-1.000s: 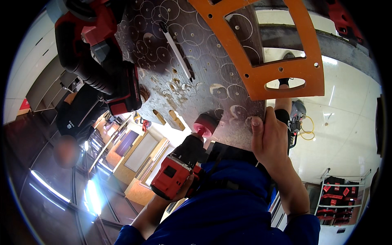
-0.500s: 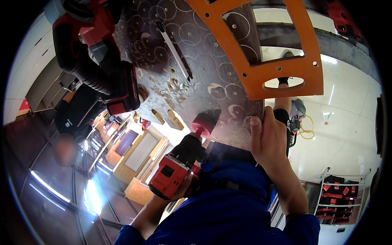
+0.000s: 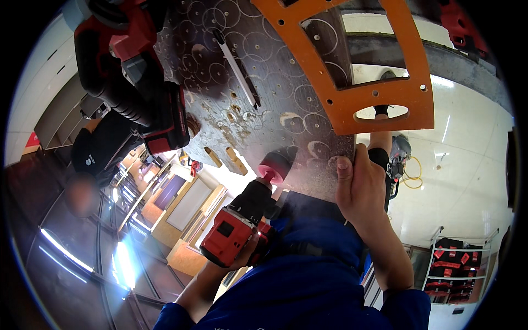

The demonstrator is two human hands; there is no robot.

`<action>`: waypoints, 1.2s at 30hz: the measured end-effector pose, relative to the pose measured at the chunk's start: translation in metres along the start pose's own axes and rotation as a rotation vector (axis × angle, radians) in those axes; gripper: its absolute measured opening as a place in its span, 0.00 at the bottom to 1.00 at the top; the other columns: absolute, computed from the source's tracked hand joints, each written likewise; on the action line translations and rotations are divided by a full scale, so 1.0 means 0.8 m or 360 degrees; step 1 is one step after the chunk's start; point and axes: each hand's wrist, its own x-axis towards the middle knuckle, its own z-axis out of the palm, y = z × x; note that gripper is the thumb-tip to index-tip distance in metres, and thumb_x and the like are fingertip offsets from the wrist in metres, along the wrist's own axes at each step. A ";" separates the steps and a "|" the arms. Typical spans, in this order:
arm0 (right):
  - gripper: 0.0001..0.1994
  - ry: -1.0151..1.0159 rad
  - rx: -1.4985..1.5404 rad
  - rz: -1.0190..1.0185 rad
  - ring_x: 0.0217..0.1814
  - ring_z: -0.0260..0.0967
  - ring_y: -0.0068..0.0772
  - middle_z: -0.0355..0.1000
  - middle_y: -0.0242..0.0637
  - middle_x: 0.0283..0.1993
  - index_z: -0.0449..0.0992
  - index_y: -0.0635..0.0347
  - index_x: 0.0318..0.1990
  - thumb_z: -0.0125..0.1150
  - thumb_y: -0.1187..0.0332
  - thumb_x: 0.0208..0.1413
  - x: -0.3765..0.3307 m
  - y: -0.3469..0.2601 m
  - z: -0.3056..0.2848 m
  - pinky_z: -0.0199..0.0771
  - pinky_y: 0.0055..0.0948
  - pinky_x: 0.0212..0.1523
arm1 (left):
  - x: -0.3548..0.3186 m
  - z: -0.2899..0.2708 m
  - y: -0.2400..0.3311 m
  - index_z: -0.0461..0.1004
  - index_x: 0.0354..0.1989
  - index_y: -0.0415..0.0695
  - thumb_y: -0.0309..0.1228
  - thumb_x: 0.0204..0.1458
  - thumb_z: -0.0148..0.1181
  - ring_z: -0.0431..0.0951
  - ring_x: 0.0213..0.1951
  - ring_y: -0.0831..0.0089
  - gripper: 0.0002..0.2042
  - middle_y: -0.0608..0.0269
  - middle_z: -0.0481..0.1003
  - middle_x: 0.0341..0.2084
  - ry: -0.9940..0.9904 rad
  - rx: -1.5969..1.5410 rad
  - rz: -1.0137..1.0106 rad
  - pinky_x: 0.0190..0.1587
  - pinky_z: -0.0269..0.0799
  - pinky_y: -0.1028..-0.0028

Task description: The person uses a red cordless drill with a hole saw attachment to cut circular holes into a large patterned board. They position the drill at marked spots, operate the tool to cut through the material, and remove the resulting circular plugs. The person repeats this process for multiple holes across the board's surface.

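Note:
My left hand (image 3: 240, 260) is wrapped round the grip of a red and black cordless drill (image 3: 226, 235). A red hole saw (image 3: 273, 168) in its chuck stands against the board near its near edge, and pale dust hangs around it. The dark wooden board (image 3: 264, 129) is scored with many circles and small holes. My right hand (image 3: 360, 190) clasps the board's near right corner, thumb on top and fingers over the side edge. An orange plate with cut-outs (image 3: 379, 107) lies on the board just beyond my right hand.
A white pen-like stick (image 3: 237, 71) lies on the board. A larger red and black power tool (image 3: 159, 118) sits at its left edge. Beyond that is a person in black (image 3: 96, 148). On the right floor are a grey machine (image 3: 400, 148), a yellow hose (image 3: 416, 179) and a rack (image 3: 454, 269).
The dust near the hole saw looks slightly thicker. The person in black at the left has shifted a little. My hands and the drill hold nearly the same place.

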 end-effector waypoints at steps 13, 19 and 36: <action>0.18 0.0120 0.0093 0.0054 0.20 0.67 0.58 0.63 0.51 0.17 0.62 0.67 0.36 0.40 0.57 0.68 0.001 -0.007 0.004 0.65 0.45 0.21 | -0.001 0.002 -0.010 0.68 0.37 0.43 0.29 0.58 0.53 0.68 0.21 0.83 0.04 0.70 0.68 0.20 -0.0031 -0.0135 -0.0027 0.24 0.64 0.80; 0.20 0.0162 0.0086 0.0031 0.19 0.66 0.60 0.62 0.51 0.16 0.63 0.65 0.30 0.41 0.56 0.68 0.001 -0.006 0.005 0.63 0.46 0.20 | 0.003 0.000 -0.001 0.69 0.34 0.43 0.27 0.59 0.51 0.69 0.21 0.82 0.03 0.70 0.68 0.20 -0.0028 -0.0044 0.0068 0.24 0.64 0.79; 0.21 0.0127 0.0104 0.0050 0.20 0.66 0.61 0.63 0.52 0.16 0.63 0.65 0.30 0.41 0.56 0.68 0.000 -0.008 0.002 0.63 0.47 0.21 | 0.004 0.004 0.000 0.69 0.30 0.43 0.25 0.60 0.49 0.69 0.20 0.80 0.06 0.68 0.67 0.17 0.0039 0.0088 0.0172 0.23 0.64 0.77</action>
